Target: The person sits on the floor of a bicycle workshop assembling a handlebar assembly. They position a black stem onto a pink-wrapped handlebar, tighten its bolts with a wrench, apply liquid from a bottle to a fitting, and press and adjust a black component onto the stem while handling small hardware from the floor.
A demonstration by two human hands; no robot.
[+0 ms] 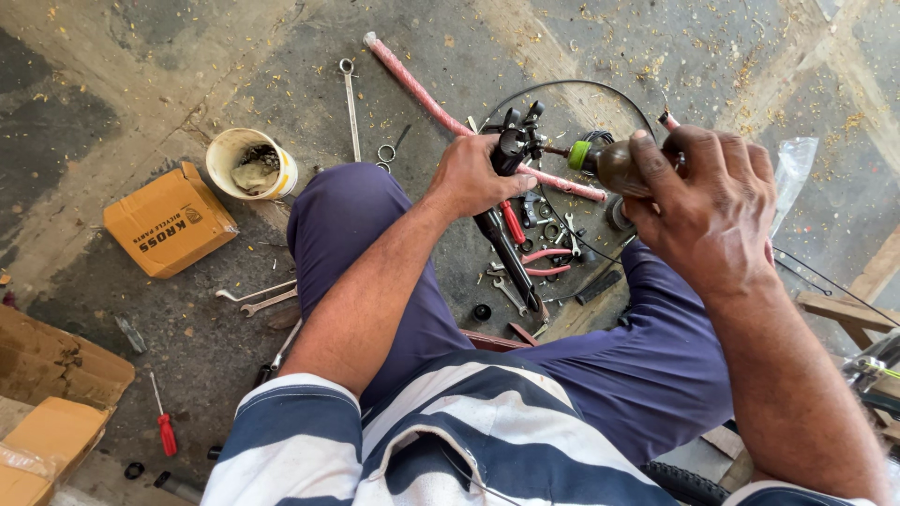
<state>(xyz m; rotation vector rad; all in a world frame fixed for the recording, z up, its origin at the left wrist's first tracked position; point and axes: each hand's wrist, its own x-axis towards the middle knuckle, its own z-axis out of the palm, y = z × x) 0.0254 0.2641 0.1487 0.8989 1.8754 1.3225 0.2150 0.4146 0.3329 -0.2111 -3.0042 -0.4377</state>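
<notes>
Looking down from the head cam, going left to right. Far left on the concrete floor [112, 84] there's an orange cardboard box [169, 220], a white tub [251, 161] with a rag in it, and a red-handled screwdriver [165, 426] lower down. None of it is in my way. A long spanner [351, 103] and a pink hose [450, 117] lie further out.

My left hand [473, 178] has its grip wrapped around a black brake lever assembly [514, 150], held up over the knees with its long black part hanging down. My right hand [708, 201] has its grip pinched around a small dark bottle [619, 164] with a green cap, nozzle pointed right at the lever.

So I reckon I'm at the oiling step. Next move, I think, needs the nozzle tip lined up on the pivot and a gentle squeeze, lever held steady.

Room's tight below: loose small tools [534, 272] and cables are scattered between my legs. Wooden planks [858, 305] sit at the right edge, so my right elbow hasn't much swing.
</notes>
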